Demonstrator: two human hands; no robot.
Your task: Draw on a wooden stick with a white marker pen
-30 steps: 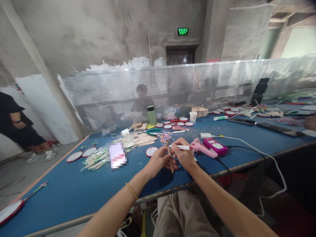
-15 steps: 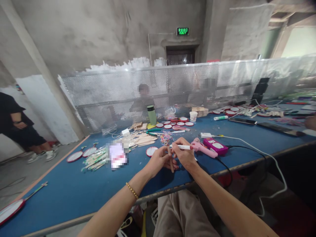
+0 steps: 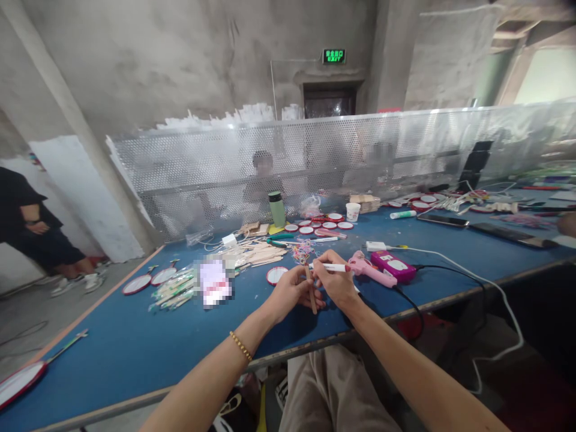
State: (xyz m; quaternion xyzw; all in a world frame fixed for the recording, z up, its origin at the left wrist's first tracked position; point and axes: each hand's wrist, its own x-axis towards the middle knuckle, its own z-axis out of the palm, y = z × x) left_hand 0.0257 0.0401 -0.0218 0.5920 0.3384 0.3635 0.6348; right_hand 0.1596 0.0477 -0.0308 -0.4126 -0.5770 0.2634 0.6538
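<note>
My left hand (image 3: 292,292) is closed around a flat wooden craft stick (image 3: 312,295), held upright above the table's front part. In my right hand (image 3: 338,285) is a white marker pen (image 3: 330,267) with a red end, gripped like a writing tool, its tip end close to the top of the stick. Whether the tip touches the wood I cannot tell. Just behind my hands lies a heap of thin coloured strands (image 3: 302,251). A round white disc with a red rim (image 3: 276,276) rests left of them, and a pink glue gun (image 3: 372,271) lies to the right.
A purple box (image 3: 392,267) with cables sits by the glue gun. Loose wooden sticks (image 3: 261,253), a bagged bundle (image 3: 175,288) and a green bottle (image 3: 276,210) stand or lie farther back. A perforated metal screen (image 3: 202,174) borders the blue table (image 3: 180,354). Someone stands far left.
Both hands, the stick and the marker hold nearly the same place. Only a very slight shift of the whole view shows.
</note>
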